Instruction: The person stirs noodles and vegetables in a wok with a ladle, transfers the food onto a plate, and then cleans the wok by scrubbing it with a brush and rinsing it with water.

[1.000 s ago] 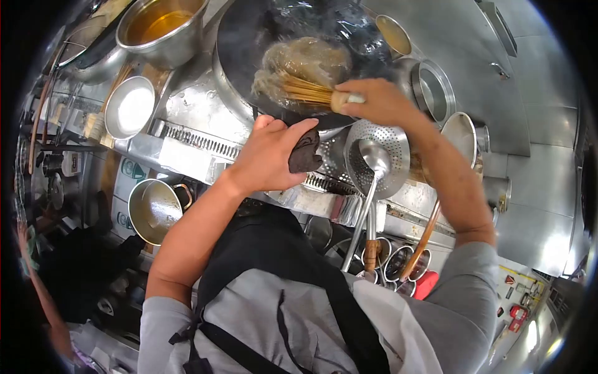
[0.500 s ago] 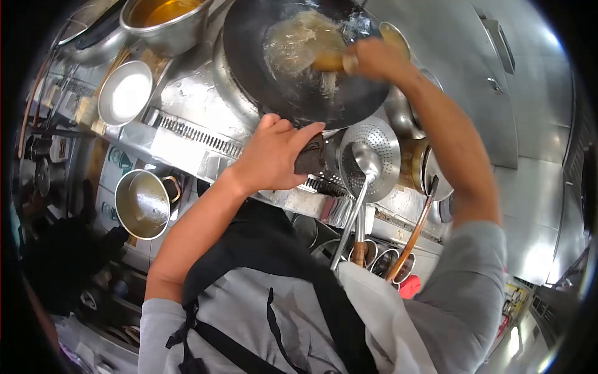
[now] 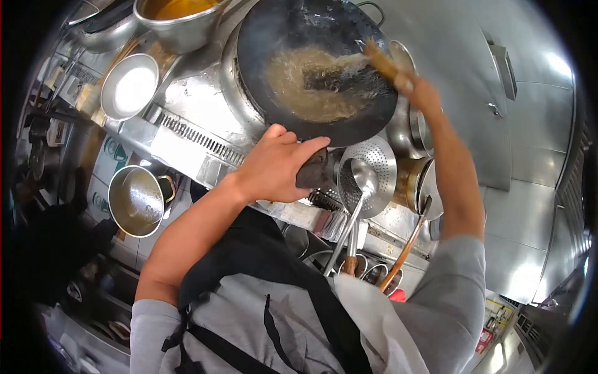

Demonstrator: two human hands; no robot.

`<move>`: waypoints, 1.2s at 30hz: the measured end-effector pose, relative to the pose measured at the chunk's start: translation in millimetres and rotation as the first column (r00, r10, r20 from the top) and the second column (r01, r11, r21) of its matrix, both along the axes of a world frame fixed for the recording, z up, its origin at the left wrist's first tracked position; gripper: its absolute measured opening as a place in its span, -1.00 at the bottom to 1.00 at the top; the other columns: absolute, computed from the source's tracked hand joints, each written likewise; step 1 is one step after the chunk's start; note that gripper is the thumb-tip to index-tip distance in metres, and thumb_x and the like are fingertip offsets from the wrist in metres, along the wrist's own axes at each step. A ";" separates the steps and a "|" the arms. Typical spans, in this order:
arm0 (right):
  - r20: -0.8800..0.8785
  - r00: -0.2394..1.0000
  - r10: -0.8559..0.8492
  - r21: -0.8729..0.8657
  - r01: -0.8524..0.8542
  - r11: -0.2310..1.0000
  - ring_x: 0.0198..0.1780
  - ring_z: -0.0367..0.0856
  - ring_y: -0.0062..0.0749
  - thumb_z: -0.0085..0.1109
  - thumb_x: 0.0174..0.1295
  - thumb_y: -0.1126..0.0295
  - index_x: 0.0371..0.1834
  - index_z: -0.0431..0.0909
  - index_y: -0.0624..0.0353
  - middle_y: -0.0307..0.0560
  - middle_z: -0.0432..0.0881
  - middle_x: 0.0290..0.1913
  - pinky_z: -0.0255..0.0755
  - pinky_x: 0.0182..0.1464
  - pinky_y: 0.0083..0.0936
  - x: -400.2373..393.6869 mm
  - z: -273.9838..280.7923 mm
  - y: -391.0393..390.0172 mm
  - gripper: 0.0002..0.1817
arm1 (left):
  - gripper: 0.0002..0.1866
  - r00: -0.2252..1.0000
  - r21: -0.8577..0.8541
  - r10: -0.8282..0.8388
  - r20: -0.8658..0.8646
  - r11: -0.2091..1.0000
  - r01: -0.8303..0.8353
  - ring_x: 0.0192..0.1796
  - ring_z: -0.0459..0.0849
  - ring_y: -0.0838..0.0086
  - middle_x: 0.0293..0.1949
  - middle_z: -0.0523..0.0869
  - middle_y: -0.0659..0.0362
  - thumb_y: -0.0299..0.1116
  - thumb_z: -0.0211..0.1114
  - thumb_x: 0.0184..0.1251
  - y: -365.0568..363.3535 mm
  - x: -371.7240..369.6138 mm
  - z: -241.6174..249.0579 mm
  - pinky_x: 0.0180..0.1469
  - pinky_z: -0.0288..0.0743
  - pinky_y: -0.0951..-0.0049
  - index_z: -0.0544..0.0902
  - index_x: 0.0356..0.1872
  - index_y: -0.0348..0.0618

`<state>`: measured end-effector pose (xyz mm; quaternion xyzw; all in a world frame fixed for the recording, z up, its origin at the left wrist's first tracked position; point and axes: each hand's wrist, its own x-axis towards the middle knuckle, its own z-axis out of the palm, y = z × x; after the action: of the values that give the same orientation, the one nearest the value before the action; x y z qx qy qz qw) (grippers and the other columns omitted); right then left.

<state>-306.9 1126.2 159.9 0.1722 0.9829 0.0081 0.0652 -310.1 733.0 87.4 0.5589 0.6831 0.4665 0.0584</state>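
Note:
A large dark wok [image 3: 274,31] sits over the burner, with murky water [image 3: 286,75] swirling in it. My left hand [image 3: 274,163] is closed around the wok's handle, at the near rim; a dark wrap or cloth [image 3: 313,169] shows under the fingers. Over the right side of the wok, my right hand [image 3: 420,95] grips a bamboo wok brush [image 3: 380,59]. Its bristle end points up and left, above the water, and is slightly blurred.
A perforated strainer [image 3: 381,165] with a ladle [image 3: 362,177] in it lies right of the handle. Beyond are metal pots and a wooden-handled tool [image 3: 398,258]. Leftward are a white bowl [image 3: 129,86], a pot of orange liquid [image 3: 187,23] and a saucepan [image 3: 136,201].
My right hand has swept the brush from the wok's middle to its right side. The water has spread and swirls around. My left hand keeps its hold on the handle.

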 end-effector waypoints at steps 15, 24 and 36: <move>0.442 0.896 0.051 0.217 -0.162 0.963 -0.03 0.65 -0.04 0.00 0.29 -0.02 0.14 0.59 -0.22 0.13 0.61 0.01 0.51 0.00 -0.12 36.1 42.9 -119.7 -0.58 | -0.12 0.998 -0.009 0.038 -0.055 0.999 -0.039 -0.25 0.56 0.30 -0.35 0.67 0.19 -0.14 0.52 -0.30 -6.3 -4.8 -6.6 0.02 0.24 0.33 0.42 0.22 -0.10; 0.020 0.992 0.122 0.205 -0.123 0.971 0.01 0.61 0.06 0.04 0.23 0.04 0.05 0.60 -0.06 0.15 0.66 -0.07 0.47 0.06 -0.17 -15.4 -21.3 -72.8 -0.59 | -0.16 1.000 0.015 0.018 -0.020 1.000 -0.018 -0.29 0.53 0.27 -0.37 0.59 0.14 -0.17 0.48 -0.32 -2.2 -0.6 -2.9 -0.02 0.26 0.31 0.48 0.20 -0.08; -0.258 0.948 -0.185 -0.315 0.098 0.944 -0.05 0.68 -0.20 0.28 0.08 0.04 0.13 0.57 -0.08 0.01 0.70 -0.10 0.64 -0.21 -0.28 -85.4 -44.0 -179.9 -0.48 | -0.20 0.999 -0.023 0.009 0.037 1.000 -0.008 -0.28 0.56 0.20 -0.38 0.62 0.10 -0.27 0.46 -0.29 -3.7 -6.2 6.3 -0.01 0.24 0.31 0.45 0.18 -0.10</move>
<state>-392.3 946.3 115.9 0.2306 0.9568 -0.1697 -0.0510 -316.3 729.3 93.7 0.5466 0.6896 0.4691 0.0753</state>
